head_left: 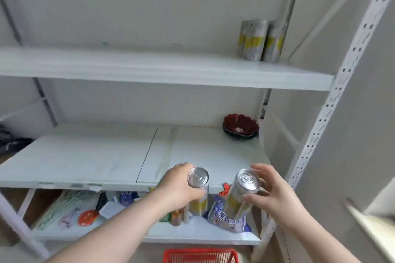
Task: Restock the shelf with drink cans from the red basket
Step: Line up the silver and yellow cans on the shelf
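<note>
Two cans in transit, one per hand, low centre of frame, in front of the middle shelf (85,160) edge. Left hand (177,186) is wrapped round the body of the left can (198,177), fingers curled from the side, lid kept clear and up; the can is held roughly upright, likely so it can be set down flat. Right hand (277,196) holds the right can (239,194) between thumb and loosely spread fingers; this can is tilted, lid leaning toward frame right, so levelling is probably needed before release. Matching stocked cans (259,40) are stood upright, touching, at the right end of the upper shelf (149,66), pushed back toward the wall; a row is apparently being built from there, so the held pair is judged bound beside them. Red basket (201,252) is seen at bottom centre on the floor, contents not visible.
</note>
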